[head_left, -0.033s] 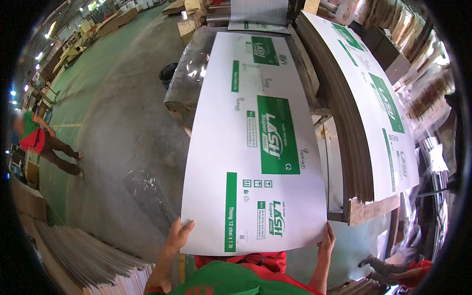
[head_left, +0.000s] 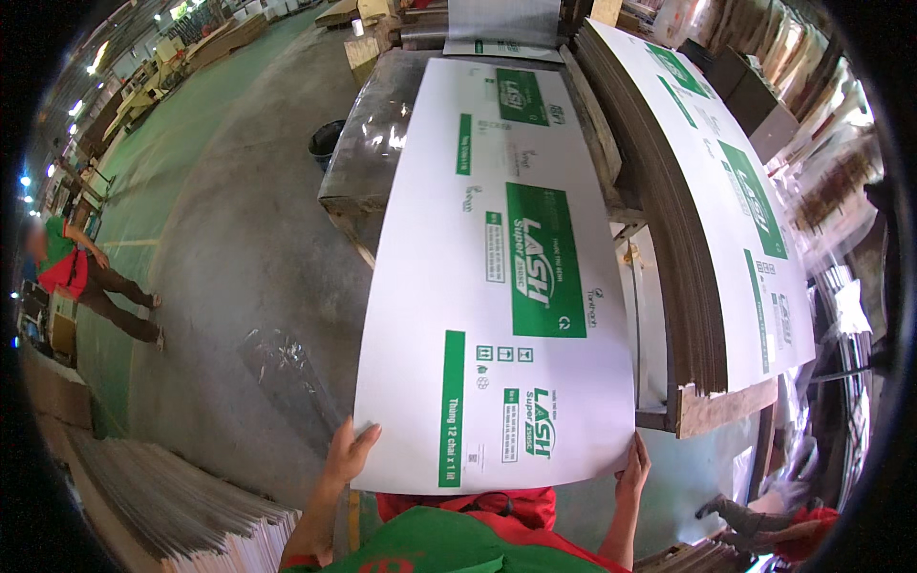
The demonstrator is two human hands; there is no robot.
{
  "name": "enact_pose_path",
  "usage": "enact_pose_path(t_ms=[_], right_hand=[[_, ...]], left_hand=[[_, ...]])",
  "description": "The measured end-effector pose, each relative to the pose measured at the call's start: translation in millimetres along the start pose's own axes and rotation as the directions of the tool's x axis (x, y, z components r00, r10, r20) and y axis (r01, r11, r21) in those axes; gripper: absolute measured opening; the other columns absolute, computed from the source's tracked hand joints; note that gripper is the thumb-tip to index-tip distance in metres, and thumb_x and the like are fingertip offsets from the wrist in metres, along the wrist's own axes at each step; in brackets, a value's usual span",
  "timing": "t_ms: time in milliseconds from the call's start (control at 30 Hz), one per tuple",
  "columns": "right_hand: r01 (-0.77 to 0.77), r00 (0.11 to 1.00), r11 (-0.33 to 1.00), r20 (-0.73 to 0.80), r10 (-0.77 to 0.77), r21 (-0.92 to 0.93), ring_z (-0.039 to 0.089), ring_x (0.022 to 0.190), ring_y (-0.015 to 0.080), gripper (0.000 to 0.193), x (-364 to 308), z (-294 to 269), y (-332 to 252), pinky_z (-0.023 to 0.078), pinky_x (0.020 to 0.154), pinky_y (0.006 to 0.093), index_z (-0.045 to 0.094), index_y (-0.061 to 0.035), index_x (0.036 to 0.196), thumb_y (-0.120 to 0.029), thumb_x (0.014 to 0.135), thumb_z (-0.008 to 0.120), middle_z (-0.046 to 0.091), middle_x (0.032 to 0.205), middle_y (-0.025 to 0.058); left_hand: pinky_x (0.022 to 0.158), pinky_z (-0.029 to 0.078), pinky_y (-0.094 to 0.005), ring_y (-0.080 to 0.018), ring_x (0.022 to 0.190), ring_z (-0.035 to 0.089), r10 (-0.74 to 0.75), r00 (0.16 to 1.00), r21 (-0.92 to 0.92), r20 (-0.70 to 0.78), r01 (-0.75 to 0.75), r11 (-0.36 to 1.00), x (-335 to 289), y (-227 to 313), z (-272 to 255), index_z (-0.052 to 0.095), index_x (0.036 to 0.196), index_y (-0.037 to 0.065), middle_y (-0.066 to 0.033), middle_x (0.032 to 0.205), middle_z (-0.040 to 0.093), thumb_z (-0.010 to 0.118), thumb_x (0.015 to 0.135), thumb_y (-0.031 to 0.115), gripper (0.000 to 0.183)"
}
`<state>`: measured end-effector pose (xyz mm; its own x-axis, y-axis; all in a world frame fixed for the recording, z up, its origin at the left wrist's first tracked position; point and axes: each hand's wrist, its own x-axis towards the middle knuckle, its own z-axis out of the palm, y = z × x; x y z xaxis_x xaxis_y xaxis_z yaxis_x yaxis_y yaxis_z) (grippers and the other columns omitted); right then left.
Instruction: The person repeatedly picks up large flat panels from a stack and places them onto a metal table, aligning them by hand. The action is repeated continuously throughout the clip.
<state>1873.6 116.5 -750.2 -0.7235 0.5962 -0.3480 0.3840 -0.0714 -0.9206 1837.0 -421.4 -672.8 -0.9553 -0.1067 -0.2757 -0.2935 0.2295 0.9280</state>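
We see a grey floor (head_left: 229,229) meeting green flooring (head_left: 134,215) on our left. Bright ceiling lights (head_left: 100,54) glow at far upper left

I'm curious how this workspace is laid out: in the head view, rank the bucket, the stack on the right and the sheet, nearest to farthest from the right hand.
1. Sheet: held at its edge by the right hand.
2. Stack: ahead, to the right.
3. Bucket: farther ahead, left.
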Motion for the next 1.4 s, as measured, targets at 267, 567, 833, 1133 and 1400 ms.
enact_pose_path(t_ms=[267, 567, 833, 1133, 1400], right_hand=[[0.149, 0.989, 0.988, 0.007, -0.148, -0.047, 0.055, 0.119, 0.0222, 0.04, 157.8, 87.8, -34.6, 0.044, 0.1, 0.0356, 0.057, -0.0013, 0.135, -0.023, 0.101, 0.051, 0.062, 0.128, 0.0127], [0.341, 0.929, 0.906, -0.056, -0.365, -0.251, 0.053, 0.126, 0.0264, 0.037, 274.3, 139.6, -102.8, 0.039, 0.108, 0.0392, 0.06, -0.0024, 0.13, -0.025, 0.103, 0.049, 0.059, 0.133, 0.0157], [0.446, 0.887, 0.86, -0.004, -0.461, -0.248, 0.057, 0.121, 0.0264, 0.033, 351.3, 214.2, -128.8, 0.042, 0.105, 0.0376, 0.061, 0.0, 0.128, -0.018, 0.102, 0.049, 0.063, 0.127, 0.014], [0.237, 0.962, 0.734, 0.047, -0.27, -0.636, 0.057, 0.119, 0.0334, 0.045, 395.2, 296.6, -195.1, 0.044, 0.102, 0.0408, 0.053, -0.0027, 0.134, -0.023, 0.095, 0.06, 0.059, 0.129, 0.0222], [0.651, 0.564, -0.032, 0.512, -0.647, -0.758, 0.041, 0.137, 0.0384, 0.074, 147.5, 142.0, -266.7, 0.035, 0.113, 0.0474, 0.039, 0.0025, 0.145, -0.025, 0.085, 0.072, 0.046, 0.145, 0.0219]], left_hand=[[0.085, 0.05, -0.0345, -0.0163, 0.095, 0.062, 0.086, 0.996, 0.057, 0.033, -0.088, 0.994, 211.8, 49.9, 19.9, 0.063, 0.114, -0.001, -0.0063, 0.104, 0.067, 0.063, 0.094, 0.039, 0.045], [0.09, 0.046, -0.0356, -0.0196, 0.102, 0.06, -0.02, 0.999, -0.198, 0.028, 0.025, 0.98, 324.9, 21.9, 70.2, 0.061, 0.122, -0.005, -0.0108, 0.111, 0.065, 0.065, 0.091, 0.044, 0.058], [0.089, 0.049, -0.0361, -0.0219, 0.101, 0.063, -0.092, 0.992, -0.207, 0.09, 0.109, 0.972, 442.5, 5.5, 70.6, 0.06, 0.122, -0.004, -0.0121, 0.112, 0.067, 0.067, 0.09, 0.042, 0.057], [0.092, 0.049, -0.0432, -0.0399, 0.108, 0.064, -0.042, 0.989, 0.573, -0.14, 0.116, 0.811, 569.6, 40.0, 65.6, 0.066, 0.114, -0.007, -0.028, 0.112, 0.067, 0.049, 0.096, 0.056, 0.068], [0.077, 0.054, -0.0502, -0.0428, 0.089, 0.068, 0.064, 0.992, 0.944, 0.111, -0.125, 0.304, 517.6, 144.0, 112.9, 0.07, 0.096, -0.007, -0.029, 0.094, 0.069, 0.053, 0.095, 0.054, 0.064]])
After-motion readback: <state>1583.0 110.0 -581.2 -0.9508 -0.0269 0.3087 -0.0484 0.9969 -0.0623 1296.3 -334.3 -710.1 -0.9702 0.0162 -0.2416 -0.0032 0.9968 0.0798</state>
